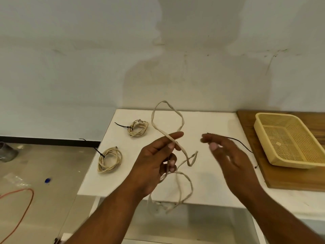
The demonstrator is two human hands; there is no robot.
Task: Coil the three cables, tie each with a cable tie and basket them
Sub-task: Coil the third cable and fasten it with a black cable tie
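My left hand (pixel 158 159) is shut on a loose beige cable (pixel 182 150), which loops up above the fingers and hangs down past the table's front edge. To the right of it, my right hand (pixel 226 155) is held open, fingers spread, holding nothing. A black cable tie (pixel 242 144) lies on the table behind the right hand. Two coiled beige cables rest on the white table, each bound with a black tie: one coil (pixel 138 128) at the back left, the other coil (pixel 110 159) at the left edge. The yellow basket (pixel 263 138) stands at the right.
The basket sits on a wooden board (pixel 290 178) at the right side of the white table (pixel 211 173). A wall rises right behind the table. On the floor to the left lie an orange cord (pixel 26 205) and clear plastic wrap (pixel 14 180).
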